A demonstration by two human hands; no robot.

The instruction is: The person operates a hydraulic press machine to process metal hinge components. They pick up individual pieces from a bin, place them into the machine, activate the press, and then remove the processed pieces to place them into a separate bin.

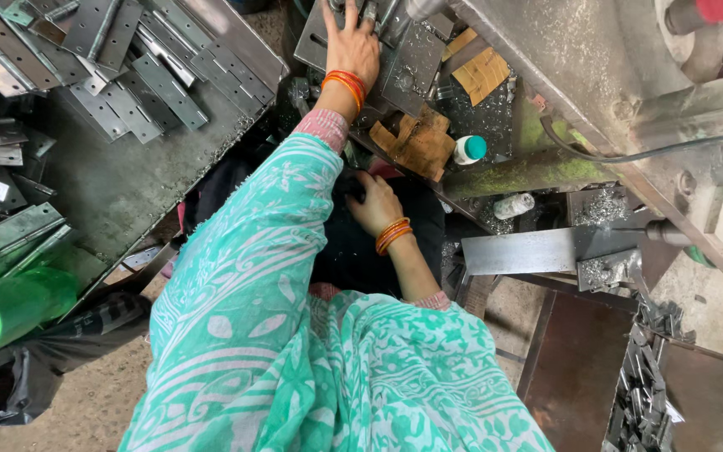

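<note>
Green patterned cloth (294,351) drapes both arms while the left hand (353,46) lays spread fingers flat on a grey metal hinge plate (412,63) at the machine, and the right hand (376,205) rests curled on dark cloth (353,251), so sliding it in seems next.

Teal white-patterned sari (294,335), orange bangles (345,86), grey hinges (161,84)

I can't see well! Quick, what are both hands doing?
Left hand: open, fingers spread flat on a metal hinge plate.
Right hand: curled against dark cloth; cannot tell if it holds anything.
</note>
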